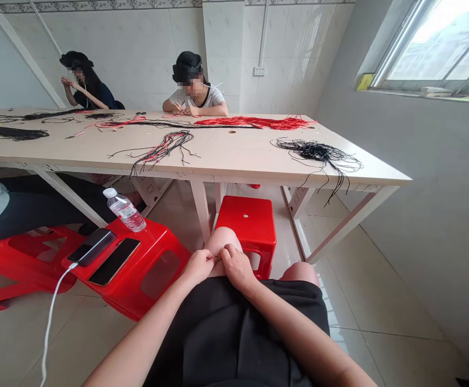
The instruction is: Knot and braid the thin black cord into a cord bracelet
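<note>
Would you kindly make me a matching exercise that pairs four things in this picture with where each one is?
Things:
1. Bottle
2. Black cords
3. White cable
4. Left hand

Places:
A. Trailing down from a phone
B. At a knee
C. On the table, towards the right
D. On the red stool

Pairs: 1-D, 2-C, 3-A, 4-B
</note>
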